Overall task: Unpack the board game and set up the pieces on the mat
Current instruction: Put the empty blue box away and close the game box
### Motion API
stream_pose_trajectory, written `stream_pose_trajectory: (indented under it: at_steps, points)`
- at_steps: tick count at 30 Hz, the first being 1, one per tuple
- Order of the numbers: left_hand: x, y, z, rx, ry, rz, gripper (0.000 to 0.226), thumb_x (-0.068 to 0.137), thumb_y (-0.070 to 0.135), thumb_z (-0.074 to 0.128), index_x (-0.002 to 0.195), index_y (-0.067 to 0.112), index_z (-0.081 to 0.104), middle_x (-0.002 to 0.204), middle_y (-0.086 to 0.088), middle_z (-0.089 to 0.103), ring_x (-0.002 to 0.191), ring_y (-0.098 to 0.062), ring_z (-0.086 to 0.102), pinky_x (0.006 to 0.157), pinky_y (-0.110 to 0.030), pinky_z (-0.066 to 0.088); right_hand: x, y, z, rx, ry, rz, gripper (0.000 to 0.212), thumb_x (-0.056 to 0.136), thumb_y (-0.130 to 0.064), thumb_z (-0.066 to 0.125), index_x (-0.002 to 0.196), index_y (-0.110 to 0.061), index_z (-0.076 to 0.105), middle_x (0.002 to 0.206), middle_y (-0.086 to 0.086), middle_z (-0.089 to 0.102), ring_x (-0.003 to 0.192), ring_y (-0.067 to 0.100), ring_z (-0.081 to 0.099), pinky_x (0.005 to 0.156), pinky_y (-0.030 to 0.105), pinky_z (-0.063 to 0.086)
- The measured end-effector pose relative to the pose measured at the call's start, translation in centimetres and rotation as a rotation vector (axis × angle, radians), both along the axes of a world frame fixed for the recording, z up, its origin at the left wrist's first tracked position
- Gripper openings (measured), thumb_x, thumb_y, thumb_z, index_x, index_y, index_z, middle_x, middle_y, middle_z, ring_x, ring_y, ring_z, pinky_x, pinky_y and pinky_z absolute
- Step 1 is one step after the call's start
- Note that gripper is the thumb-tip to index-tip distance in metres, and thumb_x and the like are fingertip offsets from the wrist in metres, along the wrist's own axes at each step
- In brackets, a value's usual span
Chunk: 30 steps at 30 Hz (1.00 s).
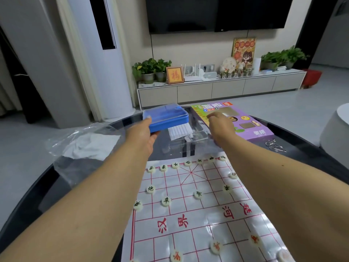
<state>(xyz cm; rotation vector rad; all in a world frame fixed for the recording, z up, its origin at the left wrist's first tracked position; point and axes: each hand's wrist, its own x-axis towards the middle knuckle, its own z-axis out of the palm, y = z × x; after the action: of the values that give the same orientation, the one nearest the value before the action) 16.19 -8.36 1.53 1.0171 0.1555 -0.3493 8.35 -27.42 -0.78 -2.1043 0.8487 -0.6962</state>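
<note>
Two hands work beyond the mat (190, 220). Left hand (143, 133) grips the blue case (166, 118), held clear past the mat's far edge, likely to keep it off the pieces (166, 201) ranked on the grid. Right hand (221, 125), fingers curled, reaches a clear tray (190, 135) beside the purple game box (245, 121); whether it grips anything cannot be told.

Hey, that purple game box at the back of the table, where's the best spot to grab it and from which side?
Grip the purple game box across its near right corner, coming from the right. It lies flat, and the right hand and blue case crowd its left end.
</note>
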Motion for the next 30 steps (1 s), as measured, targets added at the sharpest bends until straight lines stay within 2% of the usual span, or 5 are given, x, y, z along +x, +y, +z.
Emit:
stream_pose_trajectory:
  at_steps: [7,13,19,23,30]
  points:
    - [0.3,-5.2,-0.8,0.319,-0.172,-0.118,0.044,0.098,0.023,0.051,0.139,0.012,0.04,0.115,-0.006,0.051,0.099,-0.025,0.054,0.089,-0.036,0.051,0.1,-0.1,0.7,-0.246,0.216,0.095,0.041,0.086,0.007,0.045,0.126,0.001,0.052,0.13,0.017,0.052,0.112,0.035,0.052,0.089,0.038,0.047]
    - [2.5,-5.0,-2.4,1.148,-0.52,-0.243,0.041,0.102,0.032,0.035,0.142,0.022,0.042,0.144,-0.009,0.041,0.134,-0.032,0.035,0.109,-0.038,0.03,0.1,0.5,0.2,-0.297,0.367,0.19,0.043,0.092,-0.009,0.031,0.128,-0.015,0.053,0.128,0.016,0.054,0.11,0.033,0.052,0.095,0.042,0.045]
    - [3.1,-4.3,-4.3,1.698,-0.698,-0.447,0.047,0.097,0.015,0.027,0.143,0.022,0.035,0.143,-0.002,0.036,0.133,-0.03,0.026,0.09,-0.041,0.03,1.5,0.8,-0.7,-0.576,0.672,0.263,0.044,0.09,-0.019,0.031,0.13,-0.023,0.049,0.139,0.004,0.045,0.127,0.027,0.031,0.103,0.05,0.022]
    - [2.5,-4.6,-3.5,1.481,-0.588,-0.355,0.043,0.103,0.026,0.032,0.142,0.009,0.035,0.146,-0.01,0.039,0.129,-0.033,0.04,0.099,-0.039,0.037,2.6,1.2,-1.5,-0.61,0.702,0.273,0.039,0.083,-0.025,0.034,0.116,-0.02,0.055,0.126,0.004,0.051,0.119,0.024,0.032,0.099,0.049,0.021]
    - [3.5,-3.7,-3.0,0.706,-0.164,-0.168,0.043,0.088,0.033,0.067,0.115,0.001,0.058,0.072,-0.005,0.051,0.056,-0.016,0.045,0.053,-0.023,0.04,3.1,1.4,-1.9,-0.55,0.645,0.241,0.032,0.083,-0.025,0.035,0.102,-0.019,0.06,0.116,0.002,0.054,0.103,0.017,0.029,0.097,0.046,0.019]
